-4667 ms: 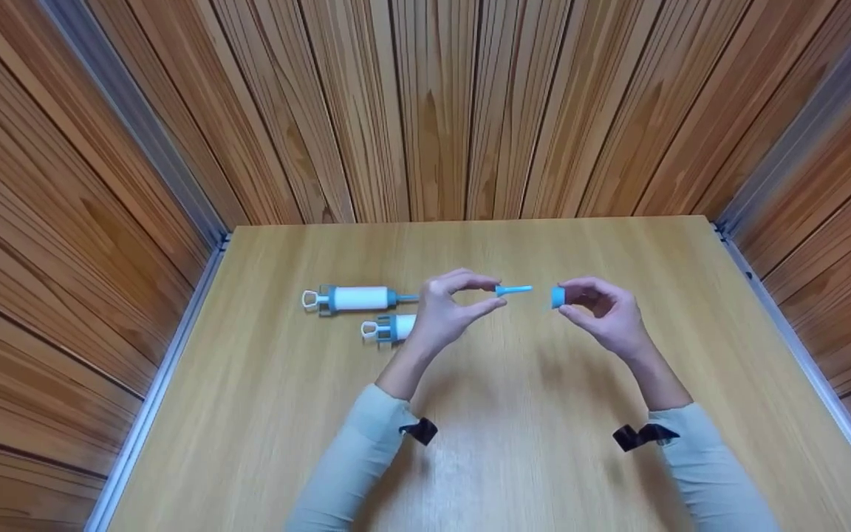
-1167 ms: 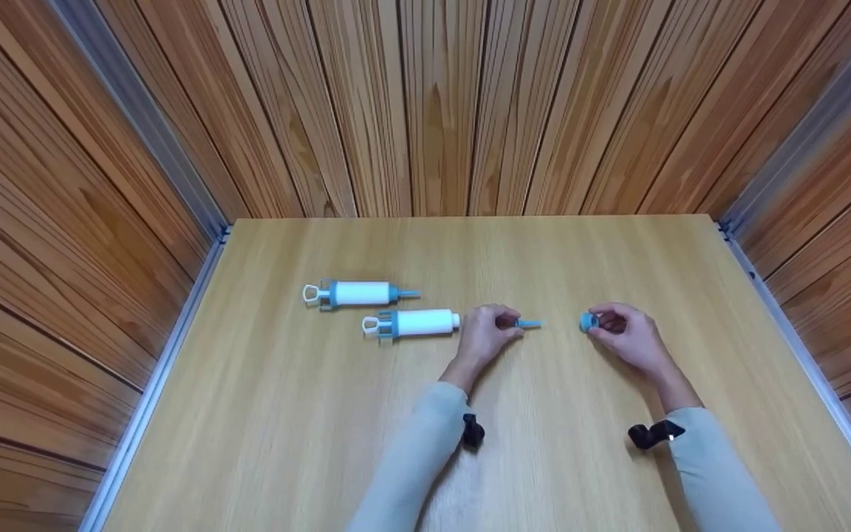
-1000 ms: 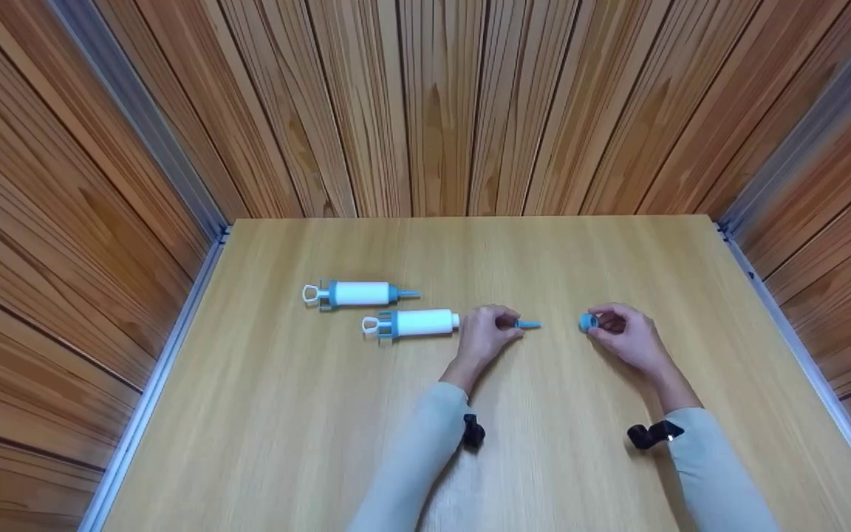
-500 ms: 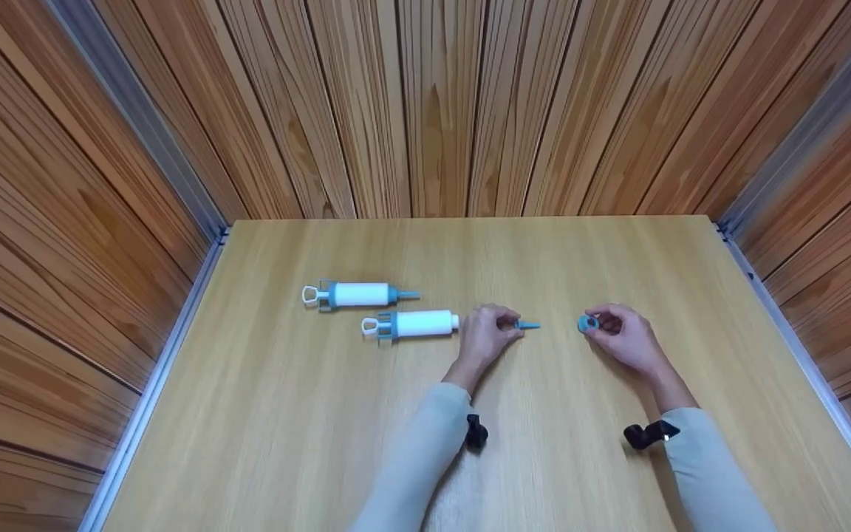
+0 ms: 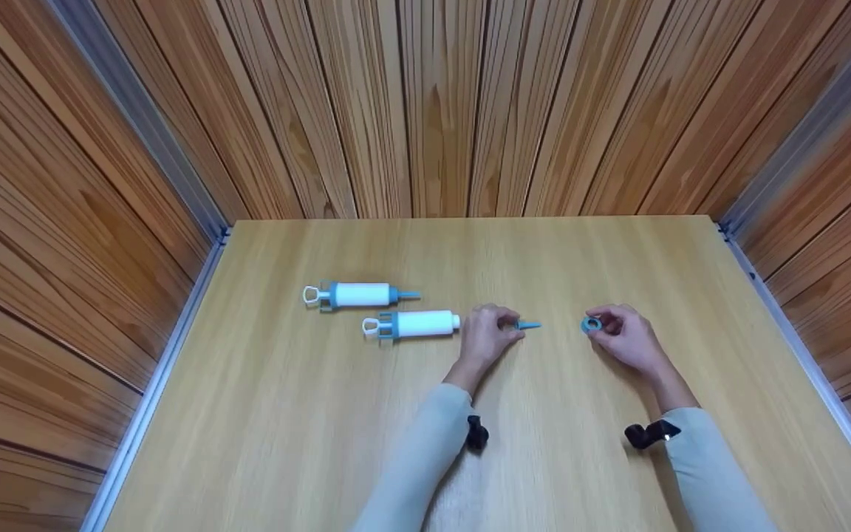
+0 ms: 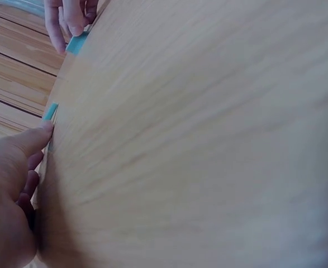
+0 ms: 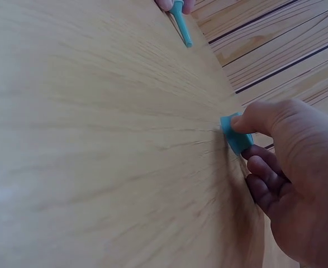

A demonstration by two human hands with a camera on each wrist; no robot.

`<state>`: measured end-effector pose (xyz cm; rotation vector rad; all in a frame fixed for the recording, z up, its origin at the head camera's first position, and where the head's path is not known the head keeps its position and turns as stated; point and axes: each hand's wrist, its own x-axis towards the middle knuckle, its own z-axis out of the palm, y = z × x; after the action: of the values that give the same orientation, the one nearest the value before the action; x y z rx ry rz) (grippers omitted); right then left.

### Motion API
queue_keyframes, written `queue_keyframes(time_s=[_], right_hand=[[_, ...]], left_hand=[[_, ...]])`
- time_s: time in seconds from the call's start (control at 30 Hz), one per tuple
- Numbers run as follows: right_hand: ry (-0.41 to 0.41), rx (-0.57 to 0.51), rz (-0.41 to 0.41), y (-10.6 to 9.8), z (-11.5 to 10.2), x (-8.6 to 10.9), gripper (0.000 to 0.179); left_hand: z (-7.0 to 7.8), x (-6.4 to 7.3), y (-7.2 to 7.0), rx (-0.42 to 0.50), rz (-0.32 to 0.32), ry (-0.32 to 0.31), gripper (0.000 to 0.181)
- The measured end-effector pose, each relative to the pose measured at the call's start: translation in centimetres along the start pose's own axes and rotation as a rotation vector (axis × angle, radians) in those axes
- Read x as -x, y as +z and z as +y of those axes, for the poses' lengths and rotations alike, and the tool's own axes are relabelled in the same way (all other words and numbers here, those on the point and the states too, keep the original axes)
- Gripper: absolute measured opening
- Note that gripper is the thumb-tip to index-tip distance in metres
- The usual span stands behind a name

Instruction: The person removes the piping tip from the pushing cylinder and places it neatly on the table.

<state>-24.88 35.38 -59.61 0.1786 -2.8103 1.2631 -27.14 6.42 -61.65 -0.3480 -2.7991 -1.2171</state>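
In the head view, my left hand (image 5: 483,336) pinches a thin blue nozzle (image 5: 529,326) by its wide end, its tip pointing right, low over the table. Across a gap, my right hand (image 5: 626,336) holds a blue ring-shaped cap (image 5: 584,325) between thumb and fingers, its hole facing up toward the camera. The right wrist view shows the thumb pressed on the cap (image 7: 239,137). Just left of my left hand lies a white syringe-like pump (image 5: 425,323) with a bare white end and a looped handle. Behind it lies a similar pump (image 5: 363,294) fitted with a blue nozzle.
Both pumps lie sideways on the wooden table (image 5: 307,428), handles to the left. Wood-plank walls (image 5: 440,111) enclose the back and sides, with metal rails along the corners. A black wrist camera (image 5: 476,434) sits at the left cuff.
Both hands have come down toward the table and moved right from their raised positions, uncovering the front pump's bare end. The cap has turned in my right hand so its hole shows.
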Motion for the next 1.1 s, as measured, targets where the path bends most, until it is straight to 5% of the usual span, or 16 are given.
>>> queue_keyframes(time_s=[0.8,1.1], right_hand=[[0.039,-0.03,-0.02,-0.8,-0.1,0.2,0.039],[-0.001,-0.018,0.001,-2.1,-1.2,0.1,0.037]], left_hand=[[0.7,-0.1,-0.6,0.034,-0.035,-0.047,0.031],[1.4,-0.6,-1.7,0.044,-0.043,-0.013,0.032]])
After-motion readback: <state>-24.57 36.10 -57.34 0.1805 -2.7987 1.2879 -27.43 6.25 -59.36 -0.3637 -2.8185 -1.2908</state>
